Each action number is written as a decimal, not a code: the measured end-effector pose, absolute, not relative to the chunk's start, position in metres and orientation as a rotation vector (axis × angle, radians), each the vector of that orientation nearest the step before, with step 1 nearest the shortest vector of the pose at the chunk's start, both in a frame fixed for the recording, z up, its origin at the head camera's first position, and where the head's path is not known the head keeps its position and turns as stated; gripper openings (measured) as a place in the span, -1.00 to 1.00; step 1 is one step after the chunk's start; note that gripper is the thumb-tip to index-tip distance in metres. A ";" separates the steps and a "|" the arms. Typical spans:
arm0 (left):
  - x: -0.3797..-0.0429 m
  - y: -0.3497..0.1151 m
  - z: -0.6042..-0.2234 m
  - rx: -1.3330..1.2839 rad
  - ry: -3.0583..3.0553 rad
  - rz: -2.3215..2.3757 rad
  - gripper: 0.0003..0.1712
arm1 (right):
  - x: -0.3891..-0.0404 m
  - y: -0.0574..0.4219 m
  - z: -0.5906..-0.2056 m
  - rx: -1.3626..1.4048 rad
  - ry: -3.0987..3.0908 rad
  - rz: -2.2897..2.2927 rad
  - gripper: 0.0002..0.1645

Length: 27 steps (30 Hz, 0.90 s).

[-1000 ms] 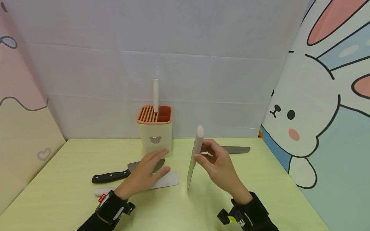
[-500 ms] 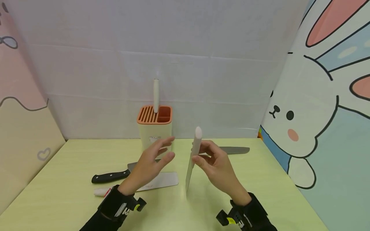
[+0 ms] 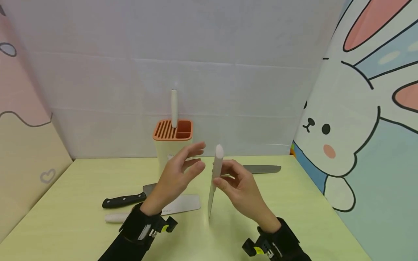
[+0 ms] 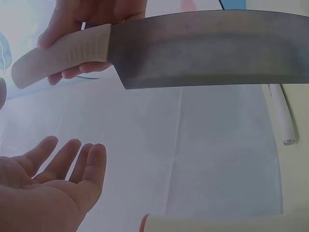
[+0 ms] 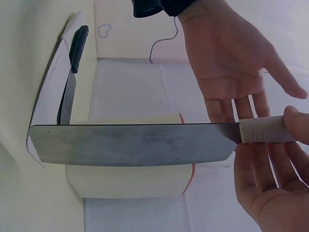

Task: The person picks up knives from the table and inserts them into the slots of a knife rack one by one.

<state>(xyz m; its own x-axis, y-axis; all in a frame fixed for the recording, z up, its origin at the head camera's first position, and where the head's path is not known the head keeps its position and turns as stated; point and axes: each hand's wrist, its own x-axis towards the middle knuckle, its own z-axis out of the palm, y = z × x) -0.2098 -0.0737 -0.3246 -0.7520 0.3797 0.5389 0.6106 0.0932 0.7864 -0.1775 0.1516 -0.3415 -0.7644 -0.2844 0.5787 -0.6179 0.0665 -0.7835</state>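
My right hand [image 3: 243, 192] pinches the pale handle of a broad-bladed kitchen knife [image 3: 217, 163], held upright with the blade hanging down above the table. The right wrist view shows its wide grey blade [image 5: 135, 145] side-on, thumb and fingers at the handle. My left hand [image 3: 174, 177] is raised just left of that knife, fingers extended and holding nothing; in the left wrist view its palm [image 4: 63, 193] is apart from the handle. Behind it stands a cream knife block [image 3: 163, 152] with an orange slotted top. One white-handled knife [image 3: 174, 108] stands in a slot.
Left on the pale green table [image 3: 81, 181] lie a black-handled knife [image 3: 124, 200] and a white-handled cleaver [image 3: 183, 204], both partly behind my left arm. Another knife [image 3: 264, 169] lies beyond my right hand, its handle hidden in the head view. A white sheet [image 3: 261, 90] hangs behind.
My left hand has risen and moved right, from over the lying knives towards the held knife. My right hand, with the knife, has shifted slightly left.
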 end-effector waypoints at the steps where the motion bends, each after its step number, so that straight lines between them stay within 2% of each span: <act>1: -0.209 -0.072 -0.323 -1.009 -2.152 -1.726 -0.27 | -0.178 0.151 -0.342 0.912 -2.075 1.753 -0.58; 8: -0.203 -0.062 -0.317 -1.024 -2.127 -1.696 -0.21 | -0.177 0.147 -0.344 0.917 -2.078 1.764 -0.56; 27: -0.191 -0.050 -0.309 -0.933 -2.109 -1.668 -0.53 | -0.176 0.141 -0.346 0.974 -2.067 1.748 -0.58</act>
<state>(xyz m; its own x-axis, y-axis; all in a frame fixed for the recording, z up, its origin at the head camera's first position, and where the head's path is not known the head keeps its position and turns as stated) -0.1907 -0.0495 -0.3094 -0.7467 0.3047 0.5912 0.6455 0.1179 0.7546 -0.1756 0.1407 -0.3464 -0.7398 -0.3193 0.5922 -0.6371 0.0496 -0.7692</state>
